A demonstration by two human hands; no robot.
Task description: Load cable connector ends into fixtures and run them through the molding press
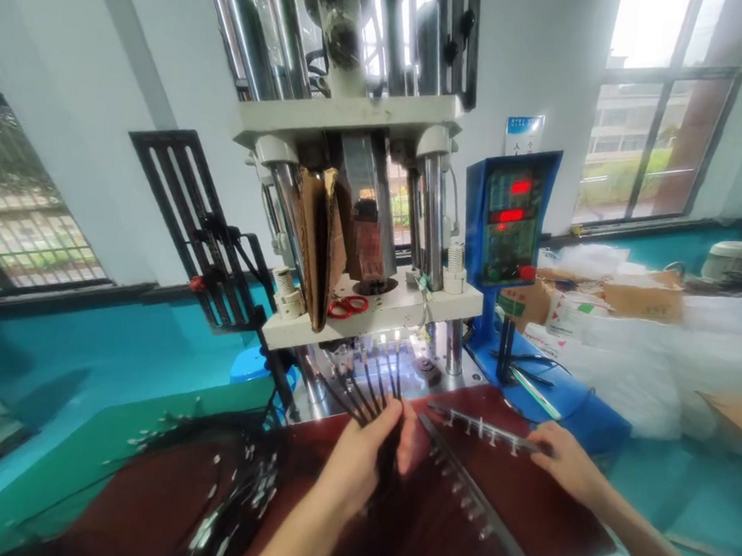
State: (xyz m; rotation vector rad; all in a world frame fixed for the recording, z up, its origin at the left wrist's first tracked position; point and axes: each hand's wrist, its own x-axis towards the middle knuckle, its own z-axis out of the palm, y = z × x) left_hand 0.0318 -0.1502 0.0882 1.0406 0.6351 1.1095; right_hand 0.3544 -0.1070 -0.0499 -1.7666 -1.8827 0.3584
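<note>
Left hand (363, 457) grip bunches black cables (375, 390); right hand (562, 460) grip pinches metal strip (487, 430).

Pretty clearly a small factory floor or production workshop. Right past the hands stands a vertical press-type machine (353, 182) with shiny steel columns and a white platen, and a pair of red scissors (347, 307) is parked on that platen. Just beyond the right hand there's a blue control box (509, 216) with red digital readouts. Left of the left hand, a heap of black cables with metal ends (226, 481) lies on the dark red worktop (539, 505). Further right of the hands, cardboard boxes and clear plastic bags (630, 333) pile up. Bare white walls with teal lower paint, plus big barred windows (16, 216).
</note>
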